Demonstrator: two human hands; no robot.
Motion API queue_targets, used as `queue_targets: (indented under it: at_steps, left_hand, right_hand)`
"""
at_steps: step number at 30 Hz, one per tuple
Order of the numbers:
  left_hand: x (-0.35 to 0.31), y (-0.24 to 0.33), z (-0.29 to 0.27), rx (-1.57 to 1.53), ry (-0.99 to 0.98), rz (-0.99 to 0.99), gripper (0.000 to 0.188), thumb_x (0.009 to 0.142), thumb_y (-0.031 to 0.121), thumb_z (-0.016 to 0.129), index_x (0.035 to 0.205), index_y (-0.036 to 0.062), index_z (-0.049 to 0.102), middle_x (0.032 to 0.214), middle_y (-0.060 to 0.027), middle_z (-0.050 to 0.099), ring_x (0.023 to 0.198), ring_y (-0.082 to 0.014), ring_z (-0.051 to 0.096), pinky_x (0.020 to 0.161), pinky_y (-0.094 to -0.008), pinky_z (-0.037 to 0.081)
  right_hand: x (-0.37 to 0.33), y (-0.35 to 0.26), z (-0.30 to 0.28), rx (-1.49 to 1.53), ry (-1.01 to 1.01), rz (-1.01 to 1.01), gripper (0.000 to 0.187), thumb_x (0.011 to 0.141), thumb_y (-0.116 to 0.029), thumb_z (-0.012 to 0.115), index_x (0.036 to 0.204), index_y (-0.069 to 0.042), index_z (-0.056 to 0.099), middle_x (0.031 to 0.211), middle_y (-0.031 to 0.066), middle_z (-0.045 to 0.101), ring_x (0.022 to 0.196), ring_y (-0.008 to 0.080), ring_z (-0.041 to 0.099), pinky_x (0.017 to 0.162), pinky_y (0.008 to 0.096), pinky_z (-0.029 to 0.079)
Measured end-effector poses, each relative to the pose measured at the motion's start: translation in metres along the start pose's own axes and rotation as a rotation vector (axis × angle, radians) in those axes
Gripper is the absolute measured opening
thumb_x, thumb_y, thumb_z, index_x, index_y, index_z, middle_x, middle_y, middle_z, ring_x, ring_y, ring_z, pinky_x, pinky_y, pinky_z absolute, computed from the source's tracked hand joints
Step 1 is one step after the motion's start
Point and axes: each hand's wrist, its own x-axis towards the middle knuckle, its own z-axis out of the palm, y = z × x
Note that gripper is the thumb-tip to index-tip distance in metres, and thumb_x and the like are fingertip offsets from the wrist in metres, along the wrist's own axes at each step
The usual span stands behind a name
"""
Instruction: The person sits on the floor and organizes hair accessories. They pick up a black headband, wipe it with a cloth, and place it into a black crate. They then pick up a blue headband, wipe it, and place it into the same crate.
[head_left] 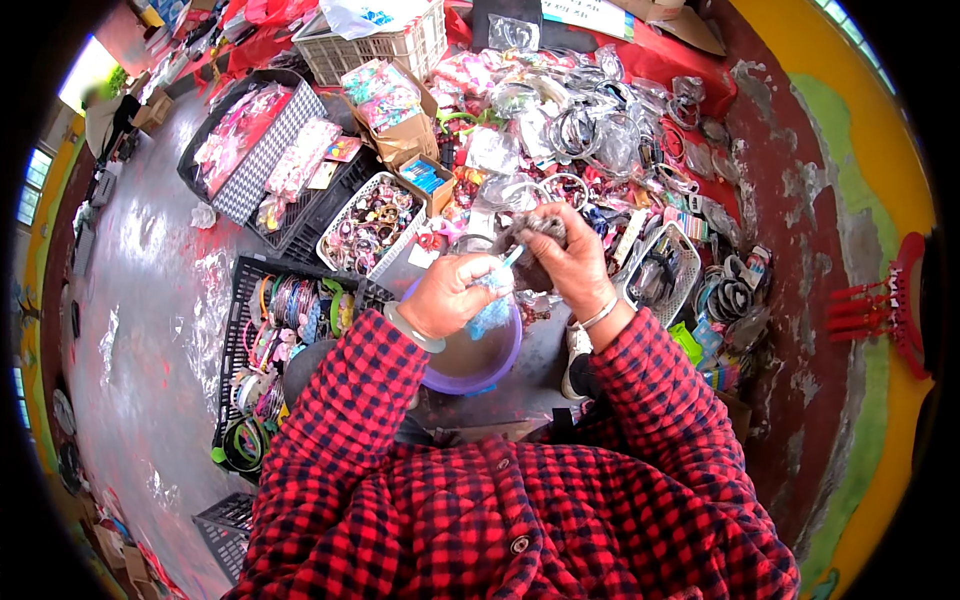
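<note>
My left hand (450, 297) is closed, thumb against fingers, on a light-blue crumpled cloth (490, 316) that hangs over a purple basin (468, 384). Greyish-brown murky water shows inside the basin. Slightly higher and to the right, my right hand (578, 268) grips a fuzzy grey-brown piece (543, 231), whose kind I cannot make out. A short pale-blue end sticks up between the two hands and reaches toward the fuzzy piece. Fingers hide part of both held things.
Ahead lies a heap of bagged hair accessories (590, 120). A white basket of hair ties (372, 225) stands left of my hands, another white basket (690, 250) right. Black crates (240, 350) line the left side. A shoe (578, 362) is right of the basin.
</note>
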Motion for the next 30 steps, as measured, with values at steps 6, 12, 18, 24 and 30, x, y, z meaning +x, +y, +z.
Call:
queue_targets:
  at_steps: [6,12,18,24,30]
  left_hand:
    - [0.002,-0.014,0.008,-0.038,0.084,0.138,0.009,0.08,0.002,0.055,0.089,-0.001,0.058,0.077,-0.0011,0.056,0.068,-0.006,0.049,0.061,-0.0226,0.042]
    - [-0.002,-0.001,-0.002,-0.01,-0.013,-0.008,0.009,0.083,0.001,0.054,0.09,-0.0005,0.059,0.079,-0.0026,0.061,0.072,-0.0072,0.056,0.064,-0.0232,0.045]
    - [-0.001,-0.009,0.004,0.024,0.053,0.087,0.008,0.084,0.003,0.054,0.088,-0.0004,0.06,0.079,-0.003,0.06,0.072,-0.0075,0.056,0.064,-0.0235,0.045]
    - [-0.003,-0.002,-0.002,-0.036,0.007,0.009,0.009,0.082,0.002,0.055,0.089,-0.0007,0.06,0.078,-0.0024,0.059,0.071,-0.0075,0.054,0.063,-0.0236,0.044]
    - [0.0,-0.019,0.001,0.093,0.081,0.141,0.009,0.08,0.003,0.058,0.088,-0.0007,0.06,0.071,-0.0023,0.057,0.065,-0.0059,0.05,0.057,-0.0234,0.042]
  right_hand:
    - [-0.013,-0.001,0.009,-0.605,-0.129,-0.52,0.019,0.075,-0.001,0.065,0.091,-0.002,0.055,0.091,0.0094,0.058,0.086,0.0187,0.057,0.077,0.0291,0.045]
    - [0.002,0.002,-0.006,0.047,0.026,0.082,0.016,0.078,-0.005,0.062,0.092,-0.005,0.055,0.062,0.0,0.056,0.053,0.0069,0.05,0.049,0.0246,0.045]
    - [-0.009,0.0,0.006,-0.667,-0.127,-0.537,0.02,0.074,0.003,0.06,0.093,-0.003,0.054,0.091,0.0077,0.06,0.086,0.016,0.058,0.074,0.0285,0.046]
    - [0.001,0.004,-0.007,-0.186,0.038,-0.036,0.012,0.083,-0.009,0.058,0.095,-0.007,0.055,0.065,0.0008,0.054,0.057,0.0079,0.052,0.049,0.0229,0.042]
    - [-0.009,-0.005,0.011,-0.693,-0.133,-0.722,0.02,0.077,-0.004,0.061,0.096,-0.004,0.054,0.088,0.0147,0.058,0.083,0.0277,0.059,0.074,0.0337,0.046]
